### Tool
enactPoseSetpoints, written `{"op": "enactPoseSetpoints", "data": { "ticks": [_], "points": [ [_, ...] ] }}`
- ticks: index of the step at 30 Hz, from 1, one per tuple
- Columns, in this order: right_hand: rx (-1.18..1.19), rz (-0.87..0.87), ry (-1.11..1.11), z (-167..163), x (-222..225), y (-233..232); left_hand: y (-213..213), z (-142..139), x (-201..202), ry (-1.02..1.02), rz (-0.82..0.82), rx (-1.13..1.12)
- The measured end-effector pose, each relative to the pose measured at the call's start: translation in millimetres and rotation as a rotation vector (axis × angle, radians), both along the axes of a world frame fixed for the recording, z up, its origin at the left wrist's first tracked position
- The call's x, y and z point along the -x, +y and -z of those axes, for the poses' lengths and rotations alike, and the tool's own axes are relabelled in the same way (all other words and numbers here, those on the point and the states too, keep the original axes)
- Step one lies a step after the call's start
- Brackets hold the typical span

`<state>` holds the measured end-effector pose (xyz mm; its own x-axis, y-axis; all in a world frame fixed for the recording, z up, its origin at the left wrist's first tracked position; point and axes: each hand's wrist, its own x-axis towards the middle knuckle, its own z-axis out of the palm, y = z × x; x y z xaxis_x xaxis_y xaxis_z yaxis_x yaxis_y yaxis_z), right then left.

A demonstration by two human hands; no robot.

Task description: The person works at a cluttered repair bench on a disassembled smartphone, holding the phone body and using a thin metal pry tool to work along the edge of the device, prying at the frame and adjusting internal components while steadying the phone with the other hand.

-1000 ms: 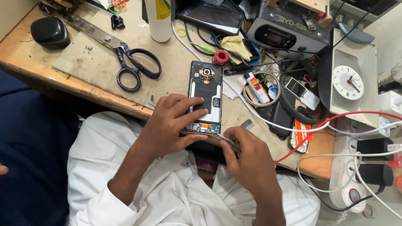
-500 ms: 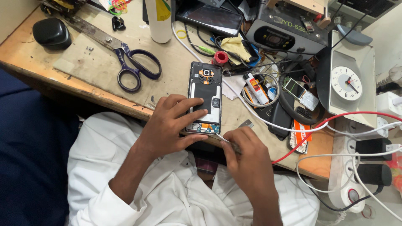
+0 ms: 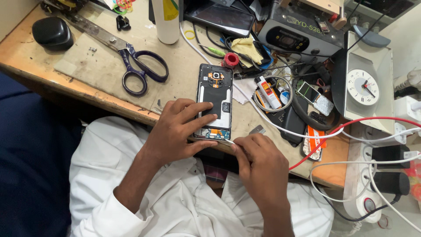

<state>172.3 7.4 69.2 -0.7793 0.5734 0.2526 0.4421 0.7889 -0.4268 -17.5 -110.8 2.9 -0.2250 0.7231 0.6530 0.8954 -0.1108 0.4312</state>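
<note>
- Two hands were at work: the left hand (image 3: 175, 131) and the right hand (image 3: 262, 164).
- One opened phone (image 3: 215, 102) with its back cover off lay on the table (image 3: 87, 74).
- One pair of scissors (image 3: 127, 57) with dark blue handles lay there.
- One black rounded case (image 3: 52, 33) sat at the far left corner.
- One white cylindrical bottle (image 3: 167, 19) stood at the back.
- One white analogue clock (image 3: 363, 86) was on the right.
- One red cable (image 3: 351, 127) crossed the right side.
- One small red spool (image 3: 231, 59) sat behind the phone.
- One yellow cloth (image 3: 245, 46) lay crumpled near it.
- One grey machine (image 3: 298, 35) stood at the back.
- One white power strip (image 3: 364, 175) held two black plugs (image 3: 390, 153).
</note>
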Motion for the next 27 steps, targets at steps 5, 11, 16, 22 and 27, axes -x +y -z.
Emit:
{"op": "enactPoseSetpoints", "data": {
  "ticks": [5, 11, 16, 22, 27],
  "points": [
    [0.152, 0.032, 0.021, 1.2, 1.1, 2.6, 0.1, 0.1, 0.1, -0.002, -0.001, 0.001],
    [0.077, -0.011, 0.004, 1.1, -0.7, 1.6, 0.2, -0.1, -0.4, 0.002, -0.005, -0.008],
    [0.099, 0.035, -0.076, 0.9, 0.7, 0.6, -0.1, -0.3, -0.8, -0.008, -0.006, -0.009],
    [0.081, 0.030, -0.061, 0.1, -0.3, 0.3, 0.9, 0.0, -0.1, 0.004, -0.008, -0.013],
    [0.044, 0.029, -0.055, 2.5, -1.2, -2.1, 0.6, 0.3, -1.4, -0.003, -0.013, -0.012]
  ]
}}
